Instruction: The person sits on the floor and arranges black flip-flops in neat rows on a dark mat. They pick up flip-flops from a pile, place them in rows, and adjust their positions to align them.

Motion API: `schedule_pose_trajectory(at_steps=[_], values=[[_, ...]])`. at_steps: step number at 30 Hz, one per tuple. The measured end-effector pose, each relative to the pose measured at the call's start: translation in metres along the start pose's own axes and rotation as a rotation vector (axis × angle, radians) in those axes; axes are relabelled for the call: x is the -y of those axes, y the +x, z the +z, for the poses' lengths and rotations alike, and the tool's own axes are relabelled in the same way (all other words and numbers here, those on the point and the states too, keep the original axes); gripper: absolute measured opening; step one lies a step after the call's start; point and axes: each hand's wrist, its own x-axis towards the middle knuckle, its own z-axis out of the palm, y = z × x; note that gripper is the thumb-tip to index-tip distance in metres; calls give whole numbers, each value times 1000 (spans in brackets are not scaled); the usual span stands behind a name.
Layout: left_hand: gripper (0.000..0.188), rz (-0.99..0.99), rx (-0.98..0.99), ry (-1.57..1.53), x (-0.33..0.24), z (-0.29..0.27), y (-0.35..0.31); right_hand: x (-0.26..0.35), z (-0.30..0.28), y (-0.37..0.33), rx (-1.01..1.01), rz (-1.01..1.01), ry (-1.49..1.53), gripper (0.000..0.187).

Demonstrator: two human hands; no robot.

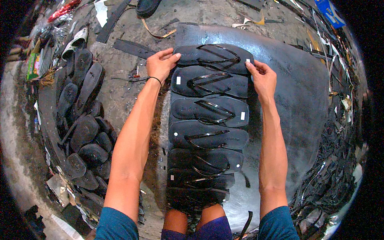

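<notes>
A column of several black flip-flops with shiny black straps runs away from my knees. My left hand (161, 66) pinches the left end of the farthest flip-flop (190, 56) between thumb and fingers. At its other end my right hand (264, 79) grips the edge, thumb on top by a small white sticker (247, 62). Just nearer lies a second flip-flop (210, 83), its white sticker at the left end. A third flip-flop (184, 109) carries its sticker on the right. The nearer ones overlap closely toward my legs, and the undersides of all are hidden.
A large dark sheet (296, 108) spreads under and right of the column. At left lies a heap of black footwear pieces (86, 132) beside a pale clog (78, 42). Black strip scraps (326, 172) pile up at right. A dark strip (134, 49) lies beyond my left hand.
</notes>
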Motion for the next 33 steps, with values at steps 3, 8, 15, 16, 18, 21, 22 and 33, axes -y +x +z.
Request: schedule_pose_trajectory(at_steps=[3,8,15,16,18,21,22,33], values=[[49,15,-34,85,2,0,1,2,-1,-1,14,13,7,48],[46,53,-26,217,1,-5,5,-4,-1,4,20,6,-8,47],[46,23,-43,320,-3,-3,7,-1,-1,5,22,22,-49,47],[46,22,-48,352,-4,-1,6,-2,-1,5,26,28,-38,48],[47,15,-60,417,-8,0,5,-3,-2,6,15,26,-65,50],[50,20,-58,535,-11,4,5,-5,-3,7,-24,10,-165,53],[51,9,-91,602,-10,-10,12,3,3,5,-14,-6,-167,53],[46,427,-363,604,9,0,-42,6,0,3,144,-75,-171,62]])
